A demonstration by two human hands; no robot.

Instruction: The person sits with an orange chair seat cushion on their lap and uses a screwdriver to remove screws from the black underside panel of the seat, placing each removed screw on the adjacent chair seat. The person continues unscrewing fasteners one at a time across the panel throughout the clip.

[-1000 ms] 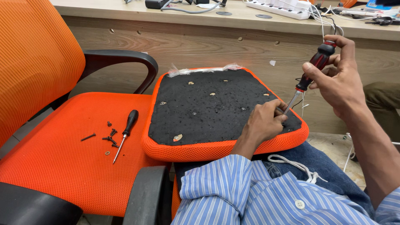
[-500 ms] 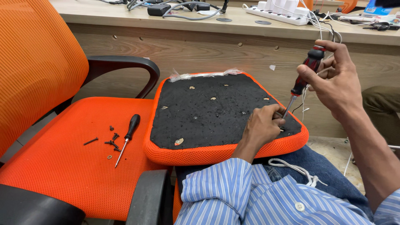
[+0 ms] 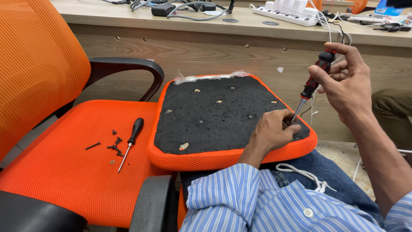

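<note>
Here, a person in a striped shirt works on an upturned orange seat cushion (image 3: 206, 161) resting across the lap. The right hand (image 3: 347, 86) is curled tight around a red-and-black screwdriver (image 3: 313, 83), its tip angled down to the cushion's black underside near the right edge. The left hand (image 3: 272, 131) rests there, fingers pinched together at the tip; what they pinch cannot be told. Several loose screws (image 3: 113, 146) and a second, black-handled screwdriver (image 3: 131, 141) lie on the orange chair (image 3: 64, 180) alongside, suggesting much unfastening is already done, with at least this fixing left.
</note>
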